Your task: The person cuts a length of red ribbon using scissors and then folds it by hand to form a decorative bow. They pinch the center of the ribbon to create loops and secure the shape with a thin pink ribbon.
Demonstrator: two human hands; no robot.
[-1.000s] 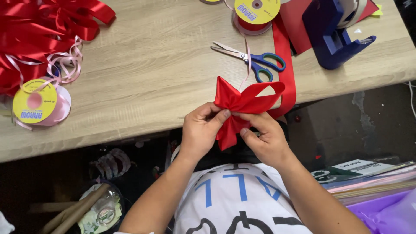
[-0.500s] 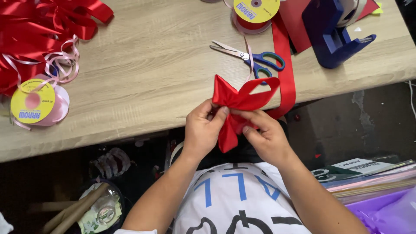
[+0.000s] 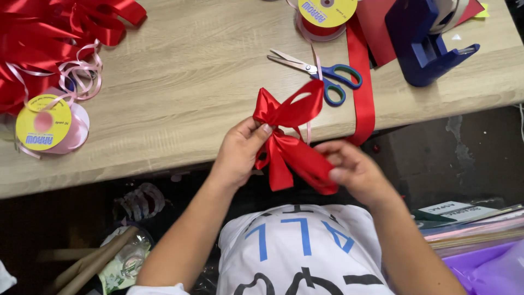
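- Our left-hand fingers [image 3: 256, 134] pinch the knot of the red ribbon bow [image 3: 286, 136]; our right hand [image 3: 349, 169] is closed on its lower loop.
- The bow hangs in the air just off the edge of the wooden surface [image 3: 180, 82], touching nothing else.
- We judge that a slack pinch could let the knot slide and the loops collapse.
- Scissors [image 3: 322, 74] and a ribbon spool [image 3: 46, 128] lie beyond.

The bow [image 3: 286, 136] sits at the near edge of the surface [image 3: 191, 93], between the left hand [image 3: 240, 150] and right hand [image 3: 349, 166]. Just beyond it lie the scissors [image 3: 322, 74], with a ribbon spool [image 3: 325, 16] farther off and a tape dispenser [image 3: 423, 43] to the right. Far left lies a ribbon pile [image 3: 49, 38], another spool [image 3: 46, 125] nearer.
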